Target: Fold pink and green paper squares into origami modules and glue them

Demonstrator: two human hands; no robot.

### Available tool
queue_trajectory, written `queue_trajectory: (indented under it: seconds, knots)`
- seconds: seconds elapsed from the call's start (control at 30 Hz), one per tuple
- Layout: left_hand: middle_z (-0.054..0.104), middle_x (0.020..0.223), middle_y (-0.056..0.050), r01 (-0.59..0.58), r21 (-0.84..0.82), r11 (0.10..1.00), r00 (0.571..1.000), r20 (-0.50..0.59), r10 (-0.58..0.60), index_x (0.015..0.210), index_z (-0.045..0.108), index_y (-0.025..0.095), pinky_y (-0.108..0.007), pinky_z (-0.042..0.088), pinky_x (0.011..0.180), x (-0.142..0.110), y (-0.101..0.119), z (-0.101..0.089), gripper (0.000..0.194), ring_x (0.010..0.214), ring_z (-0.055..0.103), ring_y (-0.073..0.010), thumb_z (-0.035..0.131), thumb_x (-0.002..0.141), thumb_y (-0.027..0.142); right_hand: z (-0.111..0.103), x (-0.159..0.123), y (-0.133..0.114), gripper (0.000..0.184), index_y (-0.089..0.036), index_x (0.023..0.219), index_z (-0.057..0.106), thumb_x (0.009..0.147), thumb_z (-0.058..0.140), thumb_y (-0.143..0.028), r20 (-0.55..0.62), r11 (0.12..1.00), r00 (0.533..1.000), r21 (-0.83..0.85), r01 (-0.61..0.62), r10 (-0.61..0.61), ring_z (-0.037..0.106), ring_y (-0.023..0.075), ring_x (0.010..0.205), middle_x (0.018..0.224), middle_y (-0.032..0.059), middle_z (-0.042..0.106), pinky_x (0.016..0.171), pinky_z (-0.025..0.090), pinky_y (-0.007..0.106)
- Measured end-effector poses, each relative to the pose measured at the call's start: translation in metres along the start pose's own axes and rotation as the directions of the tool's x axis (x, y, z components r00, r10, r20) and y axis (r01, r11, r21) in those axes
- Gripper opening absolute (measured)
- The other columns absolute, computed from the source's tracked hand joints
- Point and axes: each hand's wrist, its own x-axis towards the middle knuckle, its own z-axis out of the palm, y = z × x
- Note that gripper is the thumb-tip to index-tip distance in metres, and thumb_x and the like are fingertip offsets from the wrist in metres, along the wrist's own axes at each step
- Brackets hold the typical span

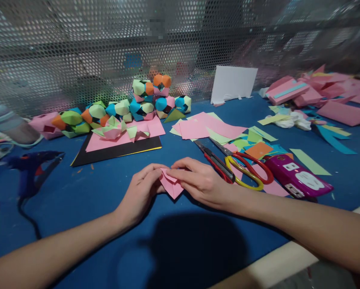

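Observation:
A small folded pink paper [173,189] is pinched between both hands, just above the blue table [107,245]. Its pointed corner faces me, and creases run across it. My left hand [142,190] is closed on the paper's left side, with the thumb on top. From the other side my right hand [199,178] grips it, fingers pressed on a folded flap. Some of the paper is hidden under the fingers. Close to my right hand lie a red and black utility knife [217,163] and scissors [247,170] with red and yellow handles.
Colourful folded-paper balls [142,108] line the back by a perforated metal screen [92,48]. Black card [116,150] and pink sheets [206,125] lie ahead. A glue gun [32,170] and bottle [11,122] are left; a purple power strip [297,176] and paper scraps [333,90] right.

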Motion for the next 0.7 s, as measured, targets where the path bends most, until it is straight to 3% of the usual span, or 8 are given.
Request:
queue_trajectory:
  seconds: [0.27, 0.5, 0.7]
  knots:
    - [0.063, 0.085, -0.002, -0.074, 0.210, 0.975, 0.997, 0.031, 0.069, 0.090, 0.066, 0.019, -0.025, 0.045, 0.071, -0.0017, -0.0038, -0.0027, 0.022, 0.079, 0.055, -0.0137, 0.060, 0.081, 0.037, -0.0022, 0.0039, -0.0031, 0.022, -0.011, 0.100, 0.066, 0.090, 0.047, -0.014, -0.073, 0.989, 0.989, 0.077, -0.126, 0.132, 0.061, 0.0153, 0.083, 0.090, 0.0102, 0.065, 0.072, 0.050, 0.029]
    - [0.061, 0.081, -0.001, -0.072, 0.234, 0.970, 0.997, 0.039, 0.065, 0.092, 0.064, 0.017, -0.024, 0.043, 0.067, -0.0015, -0.0034, -0.0029, 0.023, 0.074, 0.053, -0.0128, 0.062, 0.080, 0.037, -0.0037, 0.0086, -0.0064, 0.014, -0.010, 0.083, 0.067, 0.086, 0.053, -0.013, -0.178, 0.959, 0.947, 0.147, -0.244, 0.268, 0.059, 0.0110, 0.065, 0.072, 0.0058, 0.066, 0.061, 0.046, 0.022]
    - [0.057, 0.071, 0.001, -0.091, 0.363, 0.927, 0.996, 0.028, 0.087, 0.078, 0.062, 0.015, -0.021, 0.038, 0.061, -0.0012, -0.0022, -0.0041, 0.023, 0.066, 0.048, -0.0099, 0.059, 0.081, 0.038, -0.0027, 0.0074, -0.0061, 0.011, -0.013, 0.072, 0.061, 0.082, 0.058, -0.015, -0.159, 0.968, 0.960, 0.143, -0.208, 0.230, 0.052, 0.0097, 0.061, 0.066, 0.0018, 0.058, 0.057, 0.041, 0.021]
